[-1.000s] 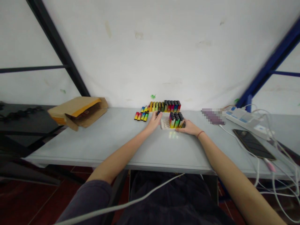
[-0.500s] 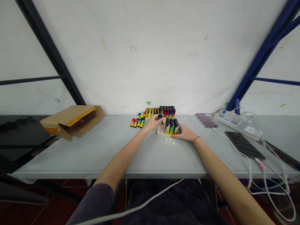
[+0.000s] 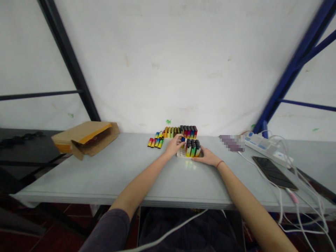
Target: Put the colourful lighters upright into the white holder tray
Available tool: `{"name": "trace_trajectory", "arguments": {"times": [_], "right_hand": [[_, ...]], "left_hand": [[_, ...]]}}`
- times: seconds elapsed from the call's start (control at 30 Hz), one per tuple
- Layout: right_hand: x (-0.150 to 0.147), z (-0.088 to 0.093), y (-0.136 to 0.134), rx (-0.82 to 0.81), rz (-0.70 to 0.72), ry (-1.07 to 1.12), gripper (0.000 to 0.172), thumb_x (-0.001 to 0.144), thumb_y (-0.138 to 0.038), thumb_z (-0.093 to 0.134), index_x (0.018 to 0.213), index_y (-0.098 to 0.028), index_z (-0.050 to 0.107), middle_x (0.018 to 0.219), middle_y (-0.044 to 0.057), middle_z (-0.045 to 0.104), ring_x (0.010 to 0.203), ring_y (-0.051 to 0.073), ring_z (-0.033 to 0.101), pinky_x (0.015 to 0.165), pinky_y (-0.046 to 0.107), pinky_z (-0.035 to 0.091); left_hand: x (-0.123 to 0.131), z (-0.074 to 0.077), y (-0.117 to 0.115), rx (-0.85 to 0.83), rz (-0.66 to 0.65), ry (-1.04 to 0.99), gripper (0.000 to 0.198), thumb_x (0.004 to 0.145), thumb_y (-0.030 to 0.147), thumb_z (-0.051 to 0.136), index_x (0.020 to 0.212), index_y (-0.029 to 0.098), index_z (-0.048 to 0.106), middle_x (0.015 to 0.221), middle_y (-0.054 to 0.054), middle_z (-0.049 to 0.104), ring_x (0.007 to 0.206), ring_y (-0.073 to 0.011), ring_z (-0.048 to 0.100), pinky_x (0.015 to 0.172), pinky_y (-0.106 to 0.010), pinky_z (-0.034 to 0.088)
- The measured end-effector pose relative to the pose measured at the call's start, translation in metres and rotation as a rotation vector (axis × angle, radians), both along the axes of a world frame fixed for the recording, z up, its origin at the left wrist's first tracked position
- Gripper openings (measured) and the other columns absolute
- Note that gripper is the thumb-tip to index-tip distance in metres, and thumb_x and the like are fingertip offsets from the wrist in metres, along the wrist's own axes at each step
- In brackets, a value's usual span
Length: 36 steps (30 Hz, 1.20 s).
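Observation:
A white tray (image 3: 180, 154) on the grey table (image 3: 118, 168) holds several upright rainbow-coloured lighters (image 3: 193, 148) with black caps. My left hand (image 3: 174, 145) is closed on one lighter (image 3: 183, 139), blue at the top, and holds it over the tray's bare left side. My right hand (image 3: 206, 156) grips the tray's near right corner. A row of standing lighters (image 3: 181, 131) lines the wall behind the tray. A few more loose lighters (image 3: 155, 142) lie flat to the left.
An open cardboard box (image 3: 85, 136) lies on its side at the table's left. A power strip (image 3: 265, 146), a dark phone (image 3: 274, 172) and white cables (image 3: 301, 196) sit on the right. Black and blue frame struts rise on both sides.
My left hand picked a lighter from beside the back row and carried it right, to the tray. My right hand stayed on the tray. The camera tilted up slightly.

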State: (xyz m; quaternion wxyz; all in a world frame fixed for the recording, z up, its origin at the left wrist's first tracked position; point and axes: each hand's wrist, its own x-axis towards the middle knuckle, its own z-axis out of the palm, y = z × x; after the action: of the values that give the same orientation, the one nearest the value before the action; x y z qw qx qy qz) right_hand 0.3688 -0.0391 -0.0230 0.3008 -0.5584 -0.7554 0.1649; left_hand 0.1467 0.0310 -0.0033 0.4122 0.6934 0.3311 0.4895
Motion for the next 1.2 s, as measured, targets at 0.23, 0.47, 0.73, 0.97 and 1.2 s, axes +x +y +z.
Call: {"name": "trace_trajectory", "arguments": {"times": [0.23,0.47,0.73,0.97,1.2], "right_hand": [[0.002,-0.003,0.001,-0.051,0.012,-0.008,0.068,0.073,-0.049,0.079,0.131,-0.024,0.055,0.124,0.008,0.070,0.112,0.031,0.067,0.102,0.050,0.050],[0.002,-0.001,0.000,-0.054,0.019,-0.004,0.069,0.073,-0.050,0.078,0.132,-0.023,0.054,0.126,0.009,0.070,0.114,0.032,0.066,0.102,0.049,0.050],[0.004,-0.008,0.005,-0.024,0.031,0.040,0.074,0.070,-0.052,0.080,0.133,-0.022,0.054,0.133,0.011,0.066,0.120,0.034,0.062,0.107,0.053,0.046],[0.005,-0.008,0.004,-0.046,0.032,0.103,0.074,0.068,-0.054,0.083,0.129,-0.021,0.057,0.124,0.010,0.071,0.112,0.033,0.066,0.103,0.049,0.050],[0.005,-0.006,0.003,-0.059,0.034,0.113,0.074,0.067,-0.053,0.084,0.128,-0.021,0.057,0.122,0.010,0.072,0.110,0.033,0.067,0.102,0.049,0.051]], "left_hand": [[0.001,-0.003,-0.002,0.085,0.001,0.053,0.025,0.077,0.021,0.072,0.100,0.026,0.062,0.091,-0.001,0.064,0.079,-0.0157,0.062,0.079,-0.028,0.053],[0.001,-0.013,0.007,0.204,-0.010,0.172,0.024,0.081,0.019,0.066,0.104,0.025,0.066,0.103,-0.005,0.067,0.086,-0.0184,0.064,0.083,-0.032,0.054],[-0.018,0.002,0.000,0.459,0.136,0.607,0.038,0.095,0.027,0.050,0.131,0.024,0.061,0.123,-0.008,0.068,0.115,-0.0237,0.060,0.104,-0.040,0.044],[-0.058,0.003,0.008,0.269,0.685,1.124,0.036,0.096,0.035,0.047,0.118,0.019,0.071,0.135,-0.019,0.057,0.126,-0.0371,0.045,0.100,-0.052,0.038],[-0.057,-0.001,0.007,0.235,0.528,1.170,0.034,0.098,0.027,0.043,0.116,0.025,0.071,0.124,-0.015,0.065,0.122,-0.0355,0.050,0.099,-0.055,0.037]]}}
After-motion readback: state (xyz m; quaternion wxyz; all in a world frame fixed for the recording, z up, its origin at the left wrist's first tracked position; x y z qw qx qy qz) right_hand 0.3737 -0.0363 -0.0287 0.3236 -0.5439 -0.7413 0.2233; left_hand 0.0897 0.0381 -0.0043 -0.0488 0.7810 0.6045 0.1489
